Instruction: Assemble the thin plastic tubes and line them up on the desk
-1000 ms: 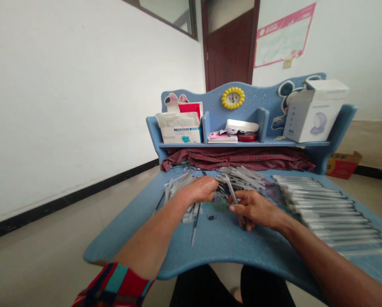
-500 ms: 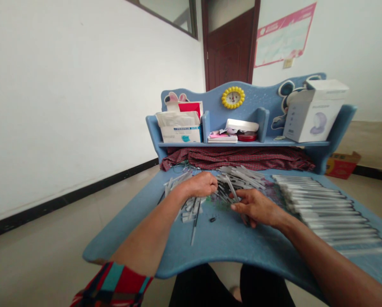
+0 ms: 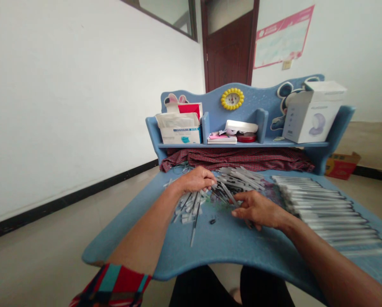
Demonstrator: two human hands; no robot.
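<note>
My left hand point(image 3: 195, 179) hovers palm down with curled fingers over a loose heap of thin grey sticks point(image 3: 238, 178) on the blue desk point(image 3: 222, 243); whether the fingers hold one is hidden. My right hand point(image 3: 257, 209) rests on the desk just right of the heap, fingers closed round a grey stick point(image 3: 229, 195) that points up and left. More grey sticks and a dark thin rod point(image 3: 193, 217) lie under and in front of my left hand. A small black piece point(image 3: 212, 221) lies between the hands.
A neat row of grey sticks point(image 3: 325, 213) lines the desk's right side. At the back, a red checked cloth point(image 3: 238, 157) lies under a shelf with a tissue box point(image 3: 179, 128), booklets point(image 3: 222, 138) and a white carton point(image 3: 314, 111). A cardboard box point(image 3: 342, 164) sits on the floor at right.
My left hand has lifted and moved slightly back over the heap. My right hand has shifted a little to the right with its stick tilted lower.
</note>
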